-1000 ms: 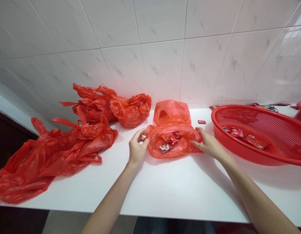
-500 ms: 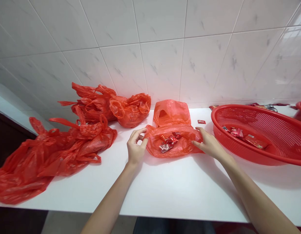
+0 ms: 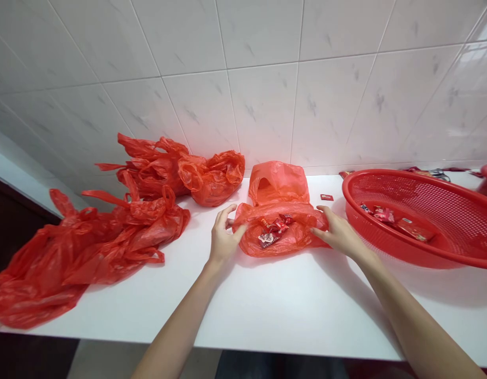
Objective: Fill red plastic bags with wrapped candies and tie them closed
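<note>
A red plastic bag [image 3: 267, 251] lies on the white table with its mouth held apart, facing me. Several small wrapped sweets [image 3: 278, 226] rest inside. My left hand [image 3: 223, 237] holds the bag's left edge loosely, thumb over the rim and the other fingers outside it. At the right edge, my right hand [image 3: 337, 231] has its thumb inside the mouth and its fingers around the outer side. The bag's upper part with the handle [image 3: 280, 179] is folded back towards the wall.
A large red plastic basket [image 3: 405, 258] at right holds several packets [image 3: 416, 229]. One small red packet [image 3: 327, 197] lies near its left rim. Bunched red bags [image 3: 89, 252] cover the table's left side, with further filled bags [image 3: 214, 179] by the tiled wall [image 3: 262, 116].
My left thumb has reached slightly further over the bag's left rim, and the gap between thumb and fingers has widened. My right hand stays almost where it was.
</note>
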Demonstrator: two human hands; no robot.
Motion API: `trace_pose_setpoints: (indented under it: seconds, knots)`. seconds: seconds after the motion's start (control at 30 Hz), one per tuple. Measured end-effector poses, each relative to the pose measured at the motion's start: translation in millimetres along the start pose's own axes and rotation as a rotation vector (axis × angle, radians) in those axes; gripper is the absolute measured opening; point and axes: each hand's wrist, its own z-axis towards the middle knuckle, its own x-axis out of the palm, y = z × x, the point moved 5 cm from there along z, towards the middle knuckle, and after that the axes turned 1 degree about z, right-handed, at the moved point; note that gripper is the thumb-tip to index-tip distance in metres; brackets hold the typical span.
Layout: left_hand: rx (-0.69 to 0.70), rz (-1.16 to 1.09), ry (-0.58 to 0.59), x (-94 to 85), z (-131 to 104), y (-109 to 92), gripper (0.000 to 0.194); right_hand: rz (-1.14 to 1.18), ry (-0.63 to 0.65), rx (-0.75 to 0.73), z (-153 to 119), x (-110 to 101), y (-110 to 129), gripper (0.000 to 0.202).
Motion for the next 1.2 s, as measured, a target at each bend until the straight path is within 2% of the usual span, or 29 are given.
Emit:
trace_pose_setpoints:
  seconds: [0.13,0.27,0.37,0.47,0.6,0.77,0.93,1.2]
  knots:
    - [-0.115,-0.202,0.069,2.9,0.9,0.5,0.063,0.007,0.011,-0.001,-0.5,-0.6,1.8,0.055]
    - [-0.250,-0.403,0.148,7.7,4.3,4.2,0.066,0.027,0.015,-0.024,-1.1,0.4,3.6,0.054]
    - [-0.346,-0.501,0.202,12.3,6.1,9.0,0.066,0.037,0.002,-0.035,-1.1,1.2,3.5,0.051]
    - [-0.373,-0.547,0.238,15.2,6.7,11.6,0.072,0.041,-0.007,-0.035,-0.7,1.3,2.7,0.050]
    - [-0.247,-0.512,0.194,12.3,9.4,8.9,0.073,0.069,-0.023,-0.061,0.1,0.4,2.7,0.048]
    - [-0.044,-0.457,0.086,4.4,11.6,0.8,0.058,0.084,-0.045,-0.064,0.9,-0.4,1.8,0.048]
    - [0.065,-0.333,-0.042,-4.2,8.4,-6.4,0.041,0.065,-0.020,-0.025,0.2,-1.2,2.9,0.052]
    - [0.247,-0.177,-0.231,-14.5,1.7,-20.1,0.032,0.069,-0.032,0.005,1.6,-4.0,-4.1,0.052]
